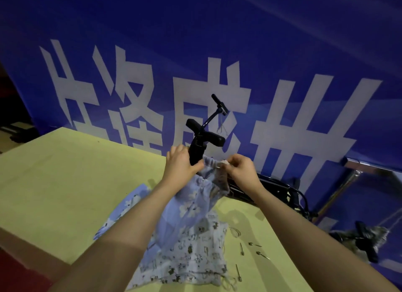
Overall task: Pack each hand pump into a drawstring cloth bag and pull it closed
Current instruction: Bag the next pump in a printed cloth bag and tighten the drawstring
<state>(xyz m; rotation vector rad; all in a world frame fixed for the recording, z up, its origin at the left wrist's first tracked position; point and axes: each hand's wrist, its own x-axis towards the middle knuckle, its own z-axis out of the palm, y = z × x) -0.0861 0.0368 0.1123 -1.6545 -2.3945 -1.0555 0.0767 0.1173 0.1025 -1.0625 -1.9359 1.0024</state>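
Blue banner [282, 41] with large white characters filled the background; yellow-green table [54, 183] in front of it, dim light.

Hand pump [196, 149] stood upright over the table, lower barrel already inside the blue floral drawstring bag [191, 204]. Black T-handle and curved hose with its nozzle fitting still projected above the gathered mouth. Bag hung down from the hands, its base near the table.

Left hand [181, 164] was wrapped around the pump barrel at the bag mouth, fingers curled, thumb pressing cloth against the barrel. Judged purpose: to steady the pump and pin the hem so the cord could run.

Right hand [241, 169] was nearly closed, fingertips pinching the hem or cord end at the far side of the mouth; the cord itself was too thin to tell apart. Mouth part-gathered, so closing appeared under way, not finished.

Bag appearance: thin, soft cloth, pale blue with white flowers, ruffled along the drawstring channel, draping loosely over the barrel.

Elsewhere: second bag [195, 257], printed with small dark figures, lay flat on the table below the arms. Several metal needle fittings [241, 249] scattered beside it. More black pumps [280, 194] were heaped at the table's right edge.
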